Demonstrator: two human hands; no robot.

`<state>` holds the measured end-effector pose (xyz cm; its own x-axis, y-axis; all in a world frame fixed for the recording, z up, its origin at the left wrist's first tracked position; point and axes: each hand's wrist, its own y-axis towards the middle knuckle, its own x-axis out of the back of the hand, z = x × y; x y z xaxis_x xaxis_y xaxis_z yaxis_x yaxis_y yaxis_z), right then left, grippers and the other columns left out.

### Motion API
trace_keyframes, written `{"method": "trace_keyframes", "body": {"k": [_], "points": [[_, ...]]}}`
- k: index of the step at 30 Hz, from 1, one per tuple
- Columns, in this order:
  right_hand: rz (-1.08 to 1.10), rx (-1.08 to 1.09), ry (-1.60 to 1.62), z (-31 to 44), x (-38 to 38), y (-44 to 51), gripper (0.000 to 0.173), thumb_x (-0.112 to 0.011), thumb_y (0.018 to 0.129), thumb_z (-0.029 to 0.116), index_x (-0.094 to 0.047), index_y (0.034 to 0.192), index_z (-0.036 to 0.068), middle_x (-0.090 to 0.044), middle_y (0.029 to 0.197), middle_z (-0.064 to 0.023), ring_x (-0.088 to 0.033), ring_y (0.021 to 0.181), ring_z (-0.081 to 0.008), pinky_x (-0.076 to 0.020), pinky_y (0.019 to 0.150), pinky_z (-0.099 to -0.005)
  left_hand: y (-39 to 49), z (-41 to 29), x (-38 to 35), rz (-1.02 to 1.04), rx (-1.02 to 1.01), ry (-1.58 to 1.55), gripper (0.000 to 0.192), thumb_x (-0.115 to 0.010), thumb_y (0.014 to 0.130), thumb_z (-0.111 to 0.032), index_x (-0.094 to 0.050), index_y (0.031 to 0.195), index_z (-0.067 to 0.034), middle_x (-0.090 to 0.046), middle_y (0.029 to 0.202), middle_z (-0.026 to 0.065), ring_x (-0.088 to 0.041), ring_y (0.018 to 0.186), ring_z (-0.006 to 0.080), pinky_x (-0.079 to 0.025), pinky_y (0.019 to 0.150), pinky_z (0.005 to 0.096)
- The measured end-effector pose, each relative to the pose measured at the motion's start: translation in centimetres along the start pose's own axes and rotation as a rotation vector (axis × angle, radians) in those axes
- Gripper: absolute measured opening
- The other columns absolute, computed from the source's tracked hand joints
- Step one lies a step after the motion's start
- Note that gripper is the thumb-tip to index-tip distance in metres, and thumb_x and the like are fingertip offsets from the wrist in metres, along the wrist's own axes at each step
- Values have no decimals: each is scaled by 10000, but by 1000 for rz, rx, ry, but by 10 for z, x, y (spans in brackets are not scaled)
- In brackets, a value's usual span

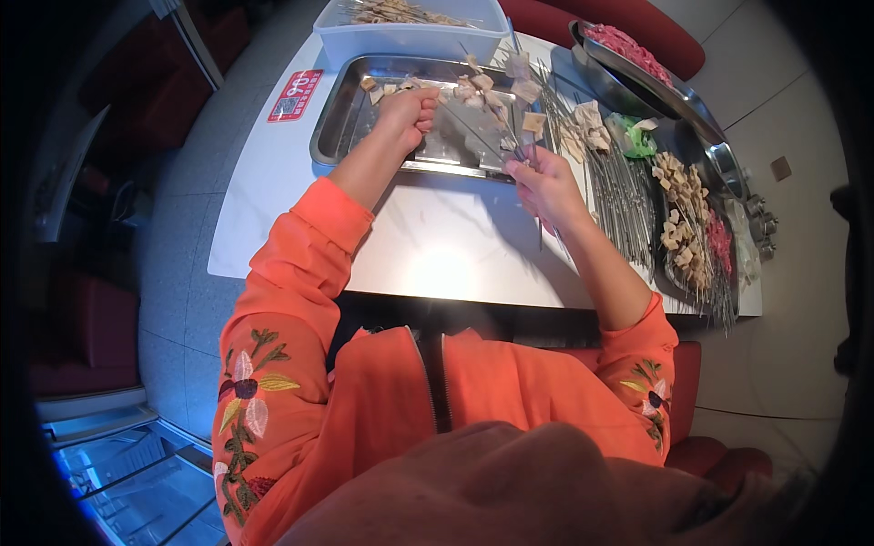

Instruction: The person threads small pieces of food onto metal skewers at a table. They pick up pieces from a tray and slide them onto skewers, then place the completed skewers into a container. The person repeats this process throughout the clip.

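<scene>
My left hand (408,117) is a closed fist over a stainless steel tray (329,130). From its fingers a thin metal skewer (472,128) slants down to my right hand; what else the fist covers is hidden. Pale cut food pieces (374,92) show just beyond the fist. My right hand (543,183), at the tray's near right corner, grips a bunch of metal skewers by their lower ends. Pale food chunks (526,90) are threaded on these skewers, which point up and away over the tray.
Behind the tray stands a white plastic tub (410,42) of skewers. Bare metal skewers (621,205), a green plastic bag (635,136) and loaded skewers (686,218) lie to the right. Farther back is a metal bowl (614,85) beneath red meat (628,51). A red printed sticker (295,97) marks the table's left.
</scene>
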<state>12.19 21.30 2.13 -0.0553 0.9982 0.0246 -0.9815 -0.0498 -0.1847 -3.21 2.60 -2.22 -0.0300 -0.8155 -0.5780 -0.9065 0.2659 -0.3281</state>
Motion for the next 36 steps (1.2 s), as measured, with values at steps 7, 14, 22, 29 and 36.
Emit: {"method": "trace_keyframes", "body": {"k": [7,14,22,29,36], "points": [[-21,-26,20,-1,4,-30,64,-571,869,108,-543,888,53,-358,557,75,-285,418,-21,-183,360,-194,9,-5,9,-61,-15,-39,158,-570,872,-90,-491,736,-79,-391,570,-49,-266,424,36,-183,367,200],[-222,144,-1,-3,39,-44,63,-563,865,87,-567,906,40,-390,560,67,-304,417,-29,-206,367,-185,15,-8,24,-74,-53,8,131,-573,884,-149,-527,843,-34,-524,691,45,-364,460,66,-237,369,210],[-551,321,-653,-10,99,30,215,-499,907,199,-558,799,22,-571,610,-72,-528,478,-151,-386,444,-297,-6,3,-2,1,-55,214,86,-559,846,-75,-542,892,-5,-587,788,64,-429,537,74,-309,408,204],[-786,539,-973,0,114,52,253,-511,875,274,-580,830,35,-610,703,-163,-588,683,-384,-434,632,-452,-20,8,-13,12,-55,292,120,-564,844,-88,-549,937,-14,-591,843,63,-444,559,75,-334,420,202],[-35,116,58,16,23,31,217,-498,921,215,-612,872,37,-504,574,16,-323,379,-39,-213,342,-179,-57,4,-41,291,-55,134,192,-636,848,-213,-601,930,-43,-596,825,27,-525,665,90,-425,542,206]]}}
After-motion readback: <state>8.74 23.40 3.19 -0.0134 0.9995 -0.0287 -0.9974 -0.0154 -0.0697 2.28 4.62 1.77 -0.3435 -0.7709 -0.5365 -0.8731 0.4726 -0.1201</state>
